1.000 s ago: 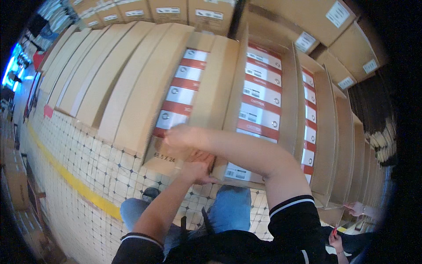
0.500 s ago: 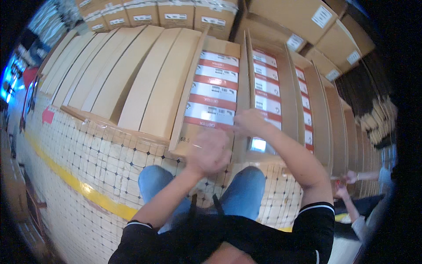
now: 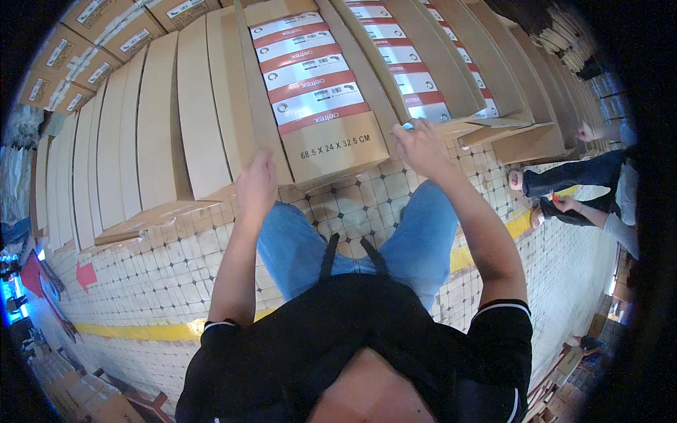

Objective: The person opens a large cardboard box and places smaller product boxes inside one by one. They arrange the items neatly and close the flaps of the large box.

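Both hands, left (image 3: pixel 257 185) and right (image 3: pixel 421 143), flat and loosely open against the near carton (image 3: pixel 331 134); it stands unlifted in the row.

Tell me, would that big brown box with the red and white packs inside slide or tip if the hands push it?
The open cardboard box looks packed full, so probably heavy. It sits flat and low on the tiled floor, so it should slide rather than tip. Left hand and right hand flank it.
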A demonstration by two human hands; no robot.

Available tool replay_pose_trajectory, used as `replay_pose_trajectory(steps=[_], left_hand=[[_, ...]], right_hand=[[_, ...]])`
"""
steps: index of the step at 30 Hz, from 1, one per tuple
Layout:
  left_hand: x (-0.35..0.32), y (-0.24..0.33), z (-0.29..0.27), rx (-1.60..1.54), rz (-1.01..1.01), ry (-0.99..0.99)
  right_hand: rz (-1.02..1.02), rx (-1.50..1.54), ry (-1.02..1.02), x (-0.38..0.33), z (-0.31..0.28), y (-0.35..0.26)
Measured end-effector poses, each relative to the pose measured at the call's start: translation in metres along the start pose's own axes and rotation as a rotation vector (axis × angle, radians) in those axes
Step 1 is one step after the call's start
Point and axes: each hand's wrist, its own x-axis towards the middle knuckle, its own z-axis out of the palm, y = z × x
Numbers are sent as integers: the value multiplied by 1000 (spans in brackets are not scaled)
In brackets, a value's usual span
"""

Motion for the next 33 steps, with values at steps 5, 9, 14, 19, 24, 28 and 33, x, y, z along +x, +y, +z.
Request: replay_pose_trajectory(steps=[5, 9, 14, 19, 24, 28, 33], left_hand=[[-8, 7, -2, -25, 7, -88], [-11, 4, 7, -178, 145, -21], [-2, 0, 8, -294, 179, -4], [55, 24, -43, -465, 144, 184], [141, 64, -92, -527, 116, 333], [166, 76, -110, -562, 148, 315], [165, 84, -117, -617, 128, 281]], right_hand=[[-33, -1, 177, -4, 14, 1], [-42, -59, 158, -1, 22, 4], [-102, -136, 288, -1, 10, 5], [-36, -180, 492, 51, -51, 19], [62, -126, 538, 134, -100, 40], [72, -208, 541, 162, -109, 51], [51, -214, 519, 167, -115, 57]])
